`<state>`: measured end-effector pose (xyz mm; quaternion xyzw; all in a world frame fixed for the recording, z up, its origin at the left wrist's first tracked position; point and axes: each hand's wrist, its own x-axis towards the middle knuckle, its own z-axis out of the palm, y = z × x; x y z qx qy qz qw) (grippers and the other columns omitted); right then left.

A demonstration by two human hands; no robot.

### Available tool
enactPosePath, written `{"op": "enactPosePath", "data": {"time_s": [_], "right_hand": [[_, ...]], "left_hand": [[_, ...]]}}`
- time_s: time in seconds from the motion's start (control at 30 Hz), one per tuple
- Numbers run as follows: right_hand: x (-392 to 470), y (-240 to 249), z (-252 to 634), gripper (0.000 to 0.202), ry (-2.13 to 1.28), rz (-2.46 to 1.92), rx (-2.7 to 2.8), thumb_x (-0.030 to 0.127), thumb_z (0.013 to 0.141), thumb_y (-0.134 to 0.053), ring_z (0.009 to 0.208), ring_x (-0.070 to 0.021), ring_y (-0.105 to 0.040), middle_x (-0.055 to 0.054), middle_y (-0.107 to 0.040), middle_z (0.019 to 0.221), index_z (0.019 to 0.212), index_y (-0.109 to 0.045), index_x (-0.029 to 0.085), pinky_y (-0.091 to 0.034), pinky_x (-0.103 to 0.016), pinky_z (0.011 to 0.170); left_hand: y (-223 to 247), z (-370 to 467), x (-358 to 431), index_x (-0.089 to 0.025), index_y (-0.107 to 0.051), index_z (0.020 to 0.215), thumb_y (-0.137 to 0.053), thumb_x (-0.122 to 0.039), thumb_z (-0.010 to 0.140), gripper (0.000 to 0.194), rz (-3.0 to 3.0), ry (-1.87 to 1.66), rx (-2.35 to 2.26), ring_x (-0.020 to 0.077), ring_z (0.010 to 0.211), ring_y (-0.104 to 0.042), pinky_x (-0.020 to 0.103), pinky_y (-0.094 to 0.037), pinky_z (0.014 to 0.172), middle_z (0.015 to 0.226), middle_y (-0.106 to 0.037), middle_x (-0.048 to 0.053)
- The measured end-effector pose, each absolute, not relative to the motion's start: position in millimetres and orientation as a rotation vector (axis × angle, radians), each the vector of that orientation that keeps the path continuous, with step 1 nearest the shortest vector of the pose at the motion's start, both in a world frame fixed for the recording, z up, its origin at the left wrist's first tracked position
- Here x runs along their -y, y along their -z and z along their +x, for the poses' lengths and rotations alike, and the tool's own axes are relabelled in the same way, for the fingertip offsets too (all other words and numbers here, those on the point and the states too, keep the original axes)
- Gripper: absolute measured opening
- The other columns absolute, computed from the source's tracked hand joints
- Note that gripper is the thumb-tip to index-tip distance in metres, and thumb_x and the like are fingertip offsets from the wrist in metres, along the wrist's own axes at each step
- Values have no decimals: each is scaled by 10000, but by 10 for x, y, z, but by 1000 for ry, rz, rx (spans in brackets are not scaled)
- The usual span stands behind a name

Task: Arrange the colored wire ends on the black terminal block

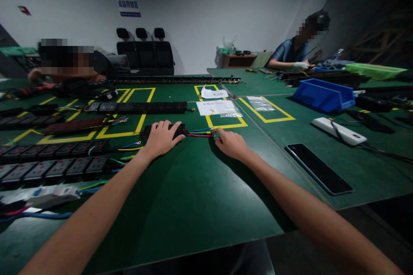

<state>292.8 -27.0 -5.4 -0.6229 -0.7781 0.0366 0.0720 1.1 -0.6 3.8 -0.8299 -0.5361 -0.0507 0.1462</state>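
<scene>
Black socket strip (147, 131), in the head view, lies on the green table (180, 206), left of centre. The left hand (162, 139) covers it; whether clamped, I cannot tell. The right hand (231, 142) pinches its wires (198, 135) near their right ends: best handled lightly, strip steadied flat.

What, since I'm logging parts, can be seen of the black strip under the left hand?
The black strip looks like plastic, narrow, with a small red mark near its right end. It lies flat on the green table; the left hand rests over it, hiding most of its top. Blue, yellow and red wires run from its right end to the right hand.
</scene>
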Motion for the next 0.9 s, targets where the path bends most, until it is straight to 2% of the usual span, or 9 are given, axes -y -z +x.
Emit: {"op": "enactPosePath", "data": {"time_s": [0.4, 0.5, 0.63, 0.9], "right_hand": [[274, 73, 2950, 454, -134, -1841, 2315, 256, 1004, -480, 977, -295, -732, -107, -785, 1104, 1455, -528, 245, -460, -334, 761], [280, 81, 2960, 514, -132, -1793, 2313, 238, 994, -480, 1046, -299, -719, -112, -761, 1207, 1508, -498, 253, -474, -343, 783], [272, 110, 2968, 510, -125, -1729, 2286, 234, 980, -506, 1095, -282, -698, -116, -691, 1344, 1489, -534, 247, -490, -338, 816], [245, 165, 2983, 412, -212, -1582, 2172, 223, 956, -549, 980, -240, -705, -52, -768, 1126, 1368, -553, 228, -453, -303, 774]], "left_hand": [[-53, 11, 10, -213, -478, 1591, -245, -680, 1067, 740, -2400, 137, 1534, 374, 1196, -554, 479, -394, 979, 1323, -611, 208], [-51, 10, 6, -213, -481, 1593, -238, -686, 1063, 750, -2413, 150, 1543, 383, 1199, -551, 488, -392, 980, 1326, -610, 214], [-41, 5, 0, -223, -481, 1595, -231, -699, 1056, 761, -2428, 179, 1559, 387, 1203, -546, 494, -383, 993, 1334, -613, 210], [-48, 10, 7, -213, -477, 1595, -215, -692, 1060, 764, -2408, 147, 1528, 383, 1189, -549, 486, -389, 972, 1321, -609, 217]]}}
